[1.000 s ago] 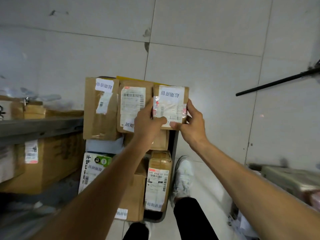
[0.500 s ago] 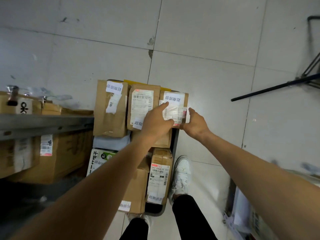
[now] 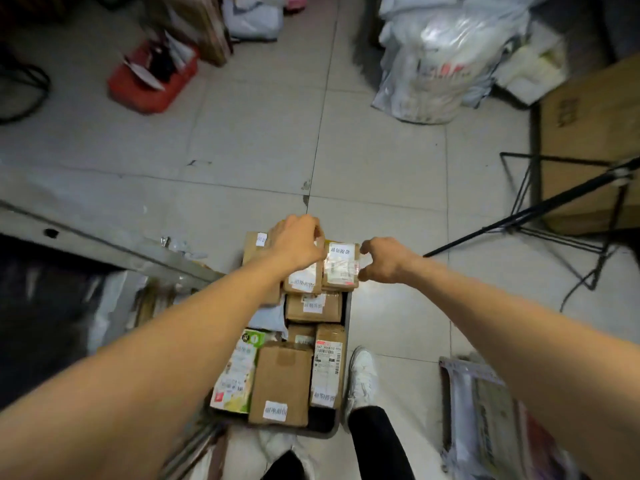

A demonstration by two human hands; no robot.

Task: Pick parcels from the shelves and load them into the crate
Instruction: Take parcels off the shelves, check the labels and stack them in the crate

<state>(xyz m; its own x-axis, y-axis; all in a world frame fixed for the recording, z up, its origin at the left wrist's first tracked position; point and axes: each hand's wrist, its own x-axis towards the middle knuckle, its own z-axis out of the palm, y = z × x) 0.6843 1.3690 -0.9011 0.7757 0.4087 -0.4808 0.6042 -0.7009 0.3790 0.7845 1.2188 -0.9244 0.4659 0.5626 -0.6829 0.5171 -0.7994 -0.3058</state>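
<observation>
Grips small parcel (image 3: 341, 268) by its side edges, left hand (image 3: 298, 242) and right hand (image 3: 382, 259) both curled, atop boxes (image 3: 280, 382) in crate (image 3: 323, 427).

Both arms outstretched, left grip (image 3: 298, 244) and right grip (image 3: 381, 259) curled, knuckles up, close together.

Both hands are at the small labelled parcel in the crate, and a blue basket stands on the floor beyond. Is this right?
No: the head view shows a red basket, not blue. The left hand and right hand are at the labelled parcel in the crate.
</observation>
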